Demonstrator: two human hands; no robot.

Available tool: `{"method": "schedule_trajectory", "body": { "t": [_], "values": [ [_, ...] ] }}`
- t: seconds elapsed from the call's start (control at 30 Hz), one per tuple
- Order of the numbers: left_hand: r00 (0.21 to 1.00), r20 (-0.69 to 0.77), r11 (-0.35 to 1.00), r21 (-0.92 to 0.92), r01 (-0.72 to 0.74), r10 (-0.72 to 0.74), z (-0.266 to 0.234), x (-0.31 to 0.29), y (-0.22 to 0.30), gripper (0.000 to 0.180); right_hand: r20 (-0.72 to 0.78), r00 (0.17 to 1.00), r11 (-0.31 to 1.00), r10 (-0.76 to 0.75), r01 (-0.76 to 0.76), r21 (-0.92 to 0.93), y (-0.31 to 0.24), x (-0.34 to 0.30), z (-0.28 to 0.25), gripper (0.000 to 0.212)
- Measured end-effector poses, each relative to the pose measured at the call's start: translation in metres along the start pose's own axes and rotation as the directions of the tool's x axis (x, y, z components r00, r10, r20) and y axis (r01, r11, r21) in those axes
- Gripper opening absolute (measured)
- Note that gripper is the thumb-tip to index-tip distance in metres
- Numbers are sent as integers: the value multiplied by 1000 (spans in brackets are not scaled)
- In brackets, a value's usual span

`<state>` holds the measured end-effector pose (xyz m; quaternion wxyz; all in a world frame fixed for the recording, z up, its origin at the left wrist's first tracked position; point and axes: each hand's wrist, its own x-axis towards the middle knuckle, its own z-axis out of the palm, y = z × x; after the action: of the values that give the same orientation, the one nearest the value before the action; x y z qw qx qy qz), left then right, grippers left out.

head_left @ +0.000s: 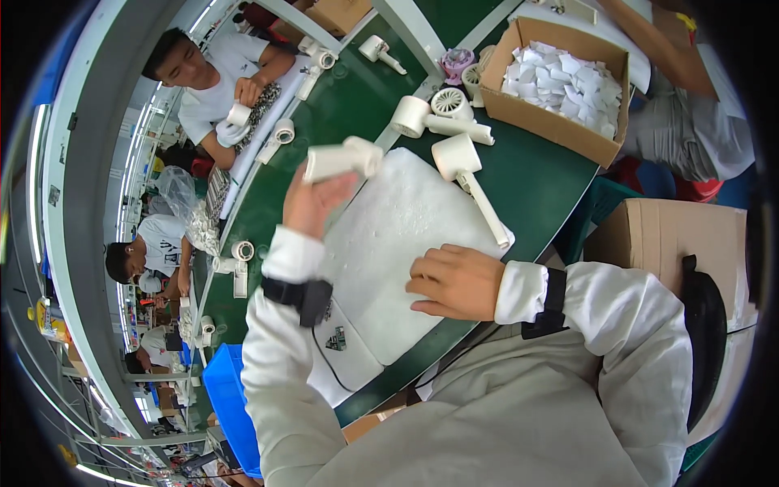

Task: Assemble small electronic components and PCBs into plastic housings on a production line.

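My left hand [312, 203] is raised over the left side of a white foam pad [381, 235]. In it is a cream-white handheld fan housing [341, 161], blurred by motion. Its fingers are partly behind the housing. My right hand [456, 280] rests palm down on the near right part of the pad, fingers bent and slightly apart, with nothing seen in it. Beyond this hand, another cream fan housing [459, 158] lies with its handle [485, 209] across the pad's right edge. A small dark printed label [336, 339] sits on the pad's near left corner.
Two more fan housings [411, 116] [451, 103] lie on the green table [544, 170] past the pad. A cardboard box [560, 146] of white pieces stands at far right. Several fan parts [242, 252] line the belt at left, where co-workers sit. A blue bin [231, 398] is near left.
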<state>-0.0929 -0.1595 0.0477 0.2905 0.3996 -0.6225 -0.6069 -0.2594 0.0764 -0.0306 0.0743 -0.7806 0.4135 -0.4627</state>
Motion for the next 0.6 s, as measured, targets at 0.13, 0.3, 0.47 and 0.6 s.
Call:
{"method": "schedule_trajectory", "body": {
  "t": [0.13, 0.3, 0.47, 0.6],
  "values": [
    [992, -123, 997, -78, 11, -21, 19, 40, 8, 58, 169, 983, 997, -68, 75, -33, 11, -7, 3, 21],
    [968, -173, 978, 66, 198, -184, -11, 46, -21, 50, 172, 983, 998, -62, 60, 19, 13, -6, 1, 18],
    [994, 84, 794, 608, 5, -70, -51, -13, -28, 40, 196, 979, 998, -60, 54, 35, 10, -5, -3, 17],
    [925, 373, 340, 862, -376, 76, -38, -96, 8, 35, 209, 977, 999, -37, 31, 35, 12, -5, -5, 19]
  ]
}}
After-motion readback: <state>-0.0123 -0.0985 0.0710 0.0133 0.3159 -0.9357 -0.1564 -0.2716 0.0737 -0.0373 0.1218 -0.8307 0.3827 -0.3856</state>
